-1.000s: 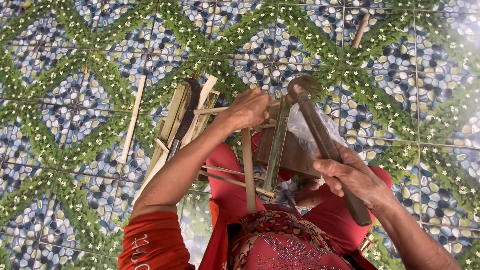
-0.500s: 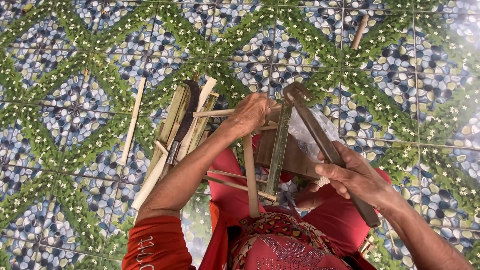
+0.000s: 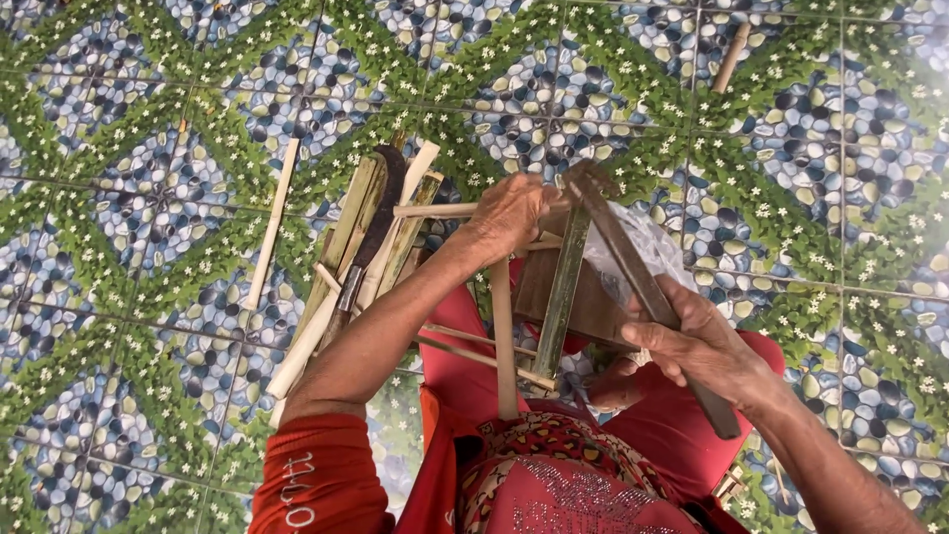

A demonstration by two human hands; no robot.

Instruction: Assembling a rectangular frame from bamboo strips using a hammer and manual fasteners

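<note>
My left hand point(image 3: 509, 213) is curled over the top of a small frame of bamboo sticks point(image 3: 514, 297), its fingers closed around the pale crosspiece where that piece meets the green upright slat point(image 3: 561, 297). My right hand point(image 3: 697, 346) sits at about four o'clock from the left, wrapped tight around the lower handle of a hammer point(image 3: 633, 287). The hammer runs on a slant from five o'clock up to eleven, and its dark head lies right beside the left-hand knuckles, over the top of the green slat; I cannot tell whether the head touches the wood.

The frame stands over my lap, between the two hands, with thin sticks crossing low down at six o'clock from the left hand. Behind the green slat, toward three o'clock, there is a brown board point(image 3: 593, 302), and above it a crumpled clear plastic bag point(image 3: 643, 247).

At nine o'clock from the frame lies a loose bundle of split bamboo strips point(image 3: 351, 247) with a dark-bladed knife point(image 3: 371, 242) resting among them. Farther out at nine o'clock a single pale stick point(image 3: 271, 225) lies alone on the floor, well apart from the bundle. Another short stick point(image 3: 733, 57) lies near the top edge at one o'clock. All of it rests on a tiled floor point(image 3: 148, 198) patterned with pebbles and green leaves. Red sleeve and red trousers fill the bottom of the view.
</note>
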